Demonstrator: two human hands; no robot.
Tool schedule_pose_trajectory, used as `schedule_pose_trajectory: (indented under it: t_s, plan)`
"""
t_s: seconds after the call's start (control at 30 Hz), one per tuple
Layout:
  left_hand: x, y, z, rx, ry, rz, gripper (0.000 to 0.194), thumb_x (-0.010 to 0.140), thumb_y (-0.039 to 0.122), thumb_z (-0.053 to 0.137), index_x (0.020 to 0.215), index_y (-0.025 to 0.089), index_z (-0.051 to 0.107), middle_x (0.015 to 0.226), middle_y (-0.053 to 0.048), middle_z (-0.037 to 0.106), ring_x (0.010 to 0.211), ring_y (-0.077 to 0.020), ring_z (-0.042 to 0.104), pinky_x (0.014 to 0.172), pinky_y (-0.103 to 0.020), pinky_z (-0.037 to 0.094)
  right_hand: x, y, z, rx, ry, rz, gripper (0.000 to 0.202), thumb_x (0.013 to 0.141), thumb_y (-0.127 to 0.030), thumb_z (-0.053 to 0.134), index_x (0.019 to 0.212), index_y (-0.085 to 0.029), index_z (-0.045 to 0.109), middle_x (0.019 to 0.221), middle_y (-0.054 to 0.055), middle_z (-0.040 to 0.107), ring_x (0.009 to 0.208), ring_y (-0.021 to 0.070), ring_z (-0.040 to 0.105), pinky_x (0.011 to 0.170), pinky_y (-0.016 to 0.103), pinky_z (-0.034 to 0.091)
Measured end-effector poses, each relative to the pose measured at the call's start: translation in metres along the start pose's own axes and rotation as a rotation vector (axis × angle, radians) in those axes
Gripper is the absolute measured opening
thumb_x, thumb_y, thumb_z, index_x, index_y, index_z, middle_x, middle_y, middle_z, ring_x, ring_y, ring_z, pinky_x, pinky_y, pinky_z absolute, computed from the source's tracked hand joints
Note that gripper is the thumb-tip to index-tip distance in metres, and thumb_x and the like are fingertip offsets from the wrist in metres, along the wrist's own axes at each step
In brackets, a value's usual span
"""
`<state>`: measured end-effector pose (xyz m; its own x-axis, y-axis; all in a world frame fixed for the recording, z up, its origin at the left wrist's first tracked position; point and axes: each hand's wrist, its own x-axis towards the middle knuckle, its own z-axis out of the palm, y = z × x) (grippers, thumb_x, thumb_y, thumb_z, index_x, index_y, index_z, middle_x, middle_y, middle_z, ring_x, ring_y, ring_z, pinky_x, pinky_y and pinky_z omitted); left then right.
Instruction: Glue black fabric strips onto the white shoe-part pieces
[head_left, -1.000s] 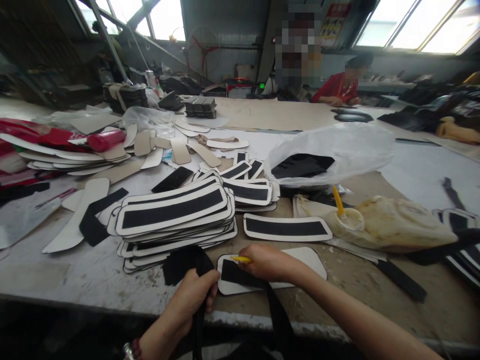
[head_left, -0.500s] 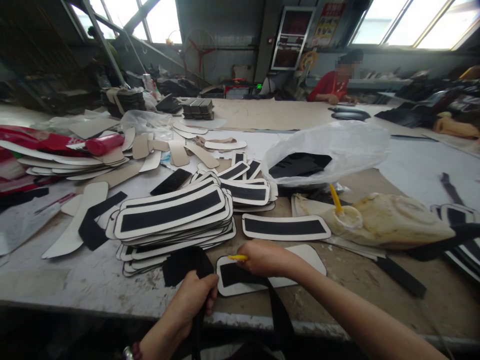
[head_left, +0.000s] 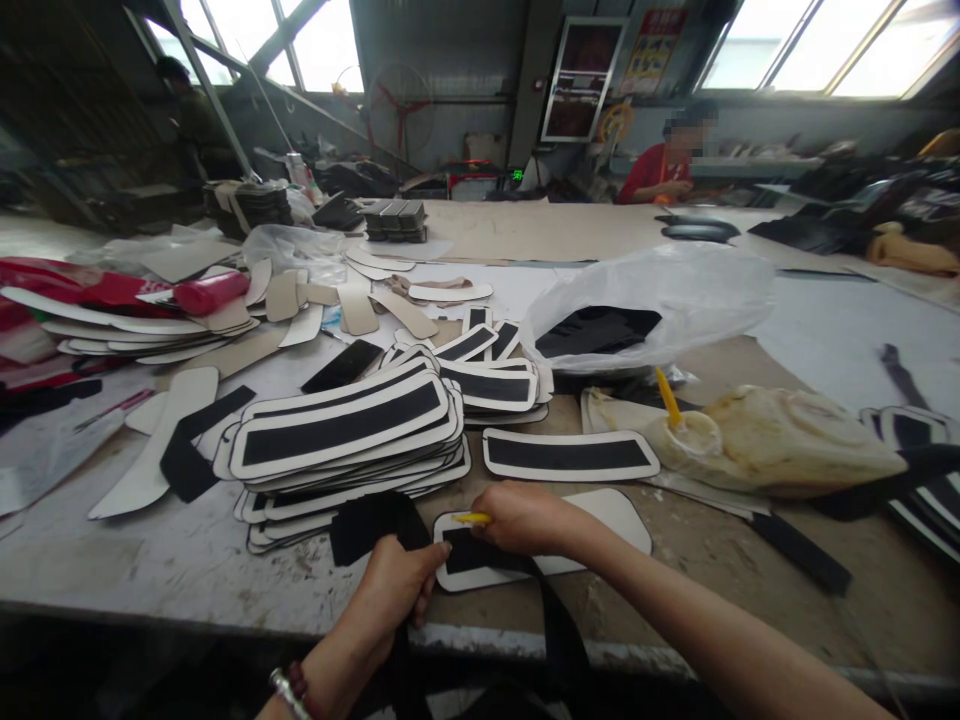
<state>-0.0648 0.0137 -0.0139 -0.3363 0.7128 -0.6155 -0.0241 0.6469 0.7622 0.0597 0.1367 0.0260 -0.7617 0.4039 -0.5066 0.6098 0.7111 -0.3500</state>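
My left hand (head_left: 394, 585) is closed around a black strip (head_left: 379, 525), which drapes over the stack edge and hangs below the hand. Its thumb tip meets the left end of a white panel (head_left: 450, 578). My right hand (head_left: 517, 517) grips a slim yellow tool (head_left: 471, 518) pointing left, just above that panel. Beneath the right hand, a black band (head_left: 480, 553) lies along the panel and trails over the table's front edge. Another white panel with a black strip (head_left: 570, 456) rests just beyond my right hand. The tool's far end is hidden in my fist.
A tall stack of similar panels (head_left: 345, 430) stands left of centre. To the right are a glue-stained bag (head_left: 810, 435) and a small cup (head_left: 694, 437) holding a yellow stick. Behind lies a clear plastic bag (head_left: 712, 290). A person in red (head_left: 649, 175) works across the table.
My left hand has shifted slightly right and up, its thumb reaching onto the panel's left end. My right hand has barely moved. The person in red has changed arm position.
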Motion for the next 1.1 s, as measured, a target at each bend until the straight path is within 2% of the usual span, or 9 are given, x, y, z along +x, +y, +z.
schedule_pose_trajectory:
  t_s: [0.13, 0.23, 0.4, 0.53, 0.67, 0.83, 1.1]
  plan:
    - [0.004, -0.004, 0.002, 0.056, 0.016, 0.02, 0.043, 0.067, 0.044, 0.052, 0.034, 0.019, 0.039, 0.028, 0.002, 0.035, 0.027, -0.0092, 0.032, 0.035, -0.024, 0.024, -0.013, 0.0, -0.007, 0.023, -0.038, 0.028, 0.028, 0.073, -0.039, 0.059, 0.086, -0.017, 0.07, 0.073, 0.007, 0.068, 0.062, 0.0189, 0.059, 0.045, 0.023, 0.031]
    - [0.004, -0.007, 0.002, 0.066, 0.022, 0.04, 0.043, 0.066, 0.044, 0.051, 0.034, 0.019, 0.038, 0.028, 0.003, 0.033, 0.027, -0.009, 0.032, 0.036, -0.023, 0.024, -0.034, 0.007, -0.009, 0.015, -0.023, 0.051, 0.027, 0.071, -0.04, 0.062, 0.085, -0.018, 0.069, 0.075, 0.007, 0.068, 0.067, 0.0208, 0.06, 0.047, 0.024, 0.03]
    - [0.001, -0.007, 0.004, 0.075, 0.036, 0.058, 0.042, 0.065, 0.043, 0.049, 0.032, 0.02, 0.036, 0.027, 0.002, 0.033, 0.027, -0.0091, 0.031, 0.035, -0.023, 0.023, -0.074, 0.04, 0.003, 0.017, 0.076, 0.129, 0.02, 0.077, -0.034, 0.054, 0.08, -0.018, 0.065, 0.082, 0.008, 0.067, 0.077, 0.0241, 0.059, 0.059, 0.027, 0.035]
    - [0.001, -0.006, 0.005, 0.102, 0.05, 0.06, 0.043, 0.065, 0.043, 0.049, 0.03, 0.02, 0.036, 0.026, 0.001, 0.034, 0.026, -0.0099, 0.032, 0.036, -0.024, 0.025, -0.094, 0.068, 0.01, 0.131, 0.153, 0.226, 0.02, 0.08, -0.034, 0.05, 0.078, -0.017, 0.062, 0.082, 0.008, 0.065, 0.076, 0.0216, 0.059, 0.063, 0.027, 0.037]
    - [0.004, -0.01, 0.005, 0.138, 0.05, 0.063, 0.047, 0.065, 0.047, 0.048, 0.029, 0.02, 0.036, 0.026, 0.001, 0.033, 0.026, -0.0112, 0.033, 0.037, -0.025, 0.026, -0.096, 0.079, 0.015, 0.139, 0.234, 0.368, 0.02, 0.079, -0.034, 0.051, 0.08, -0.018, 0.061, 0.084, 0.007, 0.065, 0.075, 0.0201, 0.06, 0.065, 0.026, 0.038]
    - [0.007, -0.014, 0.005, 0.19, 0.055, 0.082, 0.052, 0.066, 0.051, 0.048, 0.025, 0.021, 0.034, 0.024, -0.001, 0.033, 0.026, -0.0122, 0.034, 0.04, -0.027, 0.029, -0.088, 0.08, 0.022, 0.072, 0.313, 0.538, 0.022, 0.078, -0.035, 0.053, 0.087, -0.016, 0.062, 0.091, 0.013, 0.066, 0.085, 0.0281, 0.061, 0.067, 0.032, 0.038]
    - [0.002, -0.007, 0.011, 0.176, 0.091, 0.113, 0.047, 0.061, 0.051, 0.048, 0.026, 0.023, 0.032, 0.024, 0.0, 0.032, 0.024, -0.0127, 0.033, 0.037, -0.027, 0.028, -0.08, 0.089, 0.024, 0.013, 0.313, 0.577, 0.028, 0.076, -0.041, 0.058, 0.09, -0.018, 0.064, 0.095, 0.013, 0.067, 0.09, 0.0293, 0.061, 0.07, 0.033, 0.041]
